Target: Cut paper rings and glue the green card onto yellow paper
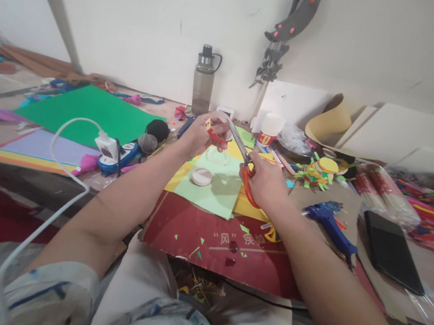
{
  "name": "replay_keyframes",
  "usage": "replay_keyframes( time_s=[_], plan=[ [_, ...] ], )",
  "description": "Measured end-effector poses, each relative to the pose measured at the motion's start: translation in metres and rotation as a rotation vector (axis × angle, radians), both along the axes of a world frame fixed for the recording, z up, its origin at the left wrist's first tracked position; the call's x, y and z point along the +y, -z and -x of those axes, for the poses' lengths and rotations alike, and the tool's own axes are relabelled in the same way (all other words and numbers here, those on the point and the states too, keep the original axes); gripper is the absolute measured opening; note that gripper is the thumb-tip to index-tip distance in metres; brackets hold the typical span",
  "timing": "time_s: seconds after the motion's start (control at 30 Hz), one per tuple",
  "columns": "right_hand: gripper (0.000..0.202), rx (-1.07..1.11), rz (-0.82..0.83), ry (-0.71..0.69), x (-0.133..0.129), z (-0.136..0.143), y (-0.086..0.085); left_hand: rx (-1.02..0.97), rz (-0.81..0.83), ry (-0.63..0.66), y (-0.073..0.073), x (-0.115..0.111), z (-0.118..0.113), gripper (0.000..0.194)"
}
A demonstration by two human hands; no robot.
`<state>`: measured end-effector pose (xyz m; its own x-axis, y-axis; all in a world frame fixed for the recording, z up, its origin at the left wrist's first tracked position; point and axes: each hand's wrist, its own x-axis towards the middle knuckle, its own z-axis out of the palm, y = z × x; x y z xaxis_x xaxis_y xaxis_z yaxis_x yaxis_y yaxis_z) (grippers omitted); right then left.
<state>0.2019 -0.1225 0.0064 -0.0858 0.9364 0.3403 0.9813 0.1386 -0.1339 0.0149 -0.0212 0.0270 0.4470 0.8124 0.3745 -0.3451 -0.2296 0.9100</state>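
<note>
My left hand pinches a red and white ring-shaped piece that looks cut from a paper cup. In my right hand are scissors with orange-red handles, their blades reaching up to the edge of that piece. Whether the blades are closed on it I cannot tell. Below both hands lies light green paper over yellow paper. A round white disc, like a cup bottom, rests on the green sheet. Under the papers is a dark red board with small green scraps.
A water bottle and a paper cup stand at the back. On the right lie a blue glue gun, a black phone and a yellow-green paper craft. Left are green sheet, power strip and white cable.
</note>
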Motion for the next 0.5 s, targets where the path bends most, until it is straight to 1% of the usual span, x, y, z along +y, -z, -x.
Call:
replay_keyframes(
  time_s=[0.1, 0.27, 0.4, 0.5],
  plan=[
    [0.036, -0.01, -0.009, 0.003, 0.0007, -0.001, 0.001, 0.019, -0.029, 0.053, 0.0015, -0.0018, -0.0003, 0.049],
    [0.037, -0.039, -0.002, 0.027, 0.0014, -0.0016, -0.0006, 0.045, 0.009, 0.027, 0.0013, -0.005, -0.0016, 0.043],
    [0.037, -0.047, 0.016, 0.047, 0.0002, -0.0003, -0.0018, 0.038, 0.001, 0.04, 0.0002, -0.0057, -0.0019, 0.047],
    [0.037, -0.042, 0.026, 0.05, -0.0011, 0.0006, -0.0022, 0.049, 0.025, 0.029, -0.0013, -0.007, -0.0019, 0.047]
  ],
)
